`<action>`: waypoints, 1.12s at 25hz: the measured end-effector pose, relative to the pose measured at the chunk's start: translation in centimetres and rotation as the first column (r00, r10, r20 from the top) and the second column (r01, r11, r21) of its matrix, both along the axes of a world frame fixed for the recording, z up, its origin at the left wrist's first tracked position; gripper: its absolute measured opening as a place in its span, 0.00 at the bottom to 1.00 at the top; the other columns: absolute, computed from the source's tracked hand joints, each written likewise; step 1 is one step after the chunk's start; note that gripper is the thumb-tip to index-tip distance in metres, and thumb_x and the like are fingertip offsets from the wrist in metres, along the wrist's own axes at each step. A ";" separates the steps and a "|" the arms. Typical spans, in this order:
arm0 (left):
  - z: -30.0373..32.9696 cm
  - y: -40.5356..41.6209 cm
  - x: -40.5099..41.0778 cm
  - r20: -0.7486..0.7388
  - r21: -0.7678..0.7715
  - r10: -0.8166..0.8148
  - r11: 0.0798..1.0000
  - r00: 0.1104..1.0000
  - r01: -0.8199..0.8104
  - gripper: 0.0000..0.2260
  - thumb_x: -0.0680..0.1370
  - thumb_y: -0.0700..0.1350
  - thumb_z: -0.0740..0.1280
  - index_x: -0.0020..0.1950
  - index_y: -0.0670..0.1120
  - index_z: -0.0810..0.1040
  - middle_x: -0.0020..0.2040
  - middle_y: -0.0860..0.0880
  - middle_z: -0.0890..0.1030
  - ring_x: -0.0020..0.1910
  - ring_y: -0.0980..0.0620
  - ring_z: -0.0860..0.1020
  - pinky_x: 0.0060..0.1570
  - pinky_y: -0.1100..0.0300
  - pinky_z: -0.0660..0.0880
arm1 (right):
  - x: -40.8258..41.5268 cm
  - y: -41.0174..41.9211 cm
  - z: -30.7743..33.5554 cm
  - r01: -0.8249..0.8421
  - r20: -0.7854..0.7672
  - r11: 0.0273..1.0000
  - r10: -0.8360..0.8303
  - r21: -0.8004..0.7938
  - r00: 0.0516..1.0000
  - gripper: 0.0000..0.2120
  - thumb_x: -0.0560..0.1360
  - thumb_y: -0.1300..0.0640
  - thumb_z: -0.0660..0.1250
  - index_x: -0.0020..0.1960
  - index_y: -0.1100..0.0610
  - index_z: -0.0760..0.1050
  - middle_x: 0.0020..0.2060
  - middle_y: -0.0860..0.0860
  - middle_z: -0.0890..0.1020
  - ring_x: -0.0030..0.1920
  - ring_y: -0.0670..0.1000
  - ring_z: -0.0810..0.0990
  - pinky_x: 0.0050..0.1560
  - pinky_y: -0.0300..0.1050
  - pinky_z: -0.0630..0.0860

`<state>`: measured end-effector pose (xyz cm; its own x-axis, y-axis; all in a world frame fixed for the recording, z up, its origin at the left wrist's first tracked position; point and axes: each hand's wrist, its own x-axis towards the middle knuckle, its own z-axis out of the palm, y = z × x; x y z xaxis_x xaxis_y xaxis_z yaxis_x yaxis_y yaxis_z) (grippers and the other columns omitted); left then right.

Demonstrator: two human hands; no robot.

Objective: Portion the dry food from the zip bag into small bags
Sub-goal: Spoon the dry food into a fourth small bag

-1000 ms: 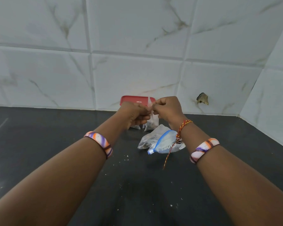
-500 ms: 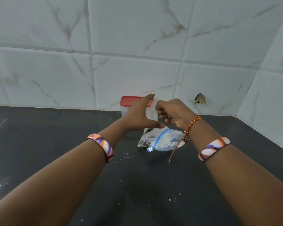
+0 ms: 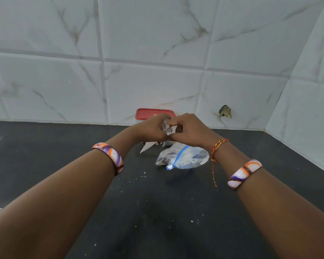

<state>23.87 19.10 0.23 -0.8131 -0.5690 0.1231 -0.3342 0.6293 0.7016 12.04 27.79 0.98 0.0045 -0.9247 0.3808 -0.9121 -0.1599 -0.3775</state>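
Fingers of both hands meet on one small clear bag (image 3: 166, 126) and pinch it between them, raised above the counter. The left hand (image 3: 151, 128) holds it from the left side with curled fingers, the right hand (image 3: 190, 128) from the right, and the knuckles of the two hands nearly touch. What is inside this small bag I cannot tell. Just below the hands, more small clear bags (image 3: 150, 146) lie on the black countertop (image 3: 45, 150). Near them, toward the person, lies the zip bag (image 3: 185, 158) with a blue closure strip — crumpled, on its side. Behind the hands stands a clear container with a red lid (image 3: 148, 114), close to the white marble-pattern tiled wall (image 3: 157, 53). White crumbs (image 3: 143, 175) lie scattered on the countertop. Each wrist has an orange, purple and white bangle — the right one also a red and yellow thread (image 3: 216, 148).
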 end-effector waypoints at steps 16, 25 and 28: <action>-2.9 -0.4 -1.1 0.114 -0.451 -0.098 0.882 0.989 0.139 0.16 0.66 0.42 0.71 0.54 0.46 0.78 0.47 0.48 0.82 0.46 0.48 0.79 0.46 0.52 0.76 | -0.9 2.6 -2.1 0.049 -0.114 0.955 -0.016 0.294 0.993 0.10 0.78 0.57 0.59 0.55 0.56 0.76 0.35 0.44 0.74 0.34 0.44 0.77 0.31 0.30 0.65; -4.5 0.1 -2.9 0.091 -0.492 0.006 0.870 0.996 0.040 0.24 0.69 0.48 0.70 0.64 0.48 0.72 0.58 0.48 0.77 0.58 0.48 0.75 0.51 0.56 0.73 | -3.5 2.5 -2.5 0.101 0.292 0.979 -0.151 0.178 0.945 0.09 0.71 0.60 0.64 0.41 0.52 0.83 0.36 0.45 0.81 0.35 0.42 0.78 0.34 0.33 0.75; -5.9 0.5 -3.8 -0.010 -0.329 0.219 0.921 0.976 -0.210 0.29 0.68 0.51 0.72 0.67 0.48 0.69 0.62 0.48 0.75 0.61 0.48 0.73 0.55 0.54 0.72 | -6.5 3.4 -3.6 0.400 0.366 0.913 -0.399 0.076 0.841 0.07 0.73 0.62 0.66 0.47 0.56 0.83 0.35 0.48 0.82 0.35 0.45 0.80 0.35 0.38 0.79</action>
<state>20.07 19.56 -5.63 -0.6812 -0.6623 0.3121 -0.5024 0.7329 0.4588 5.53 31.18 -2.66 -0.5052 -0.8148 0.2845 -0.6933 0.1869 -0.6960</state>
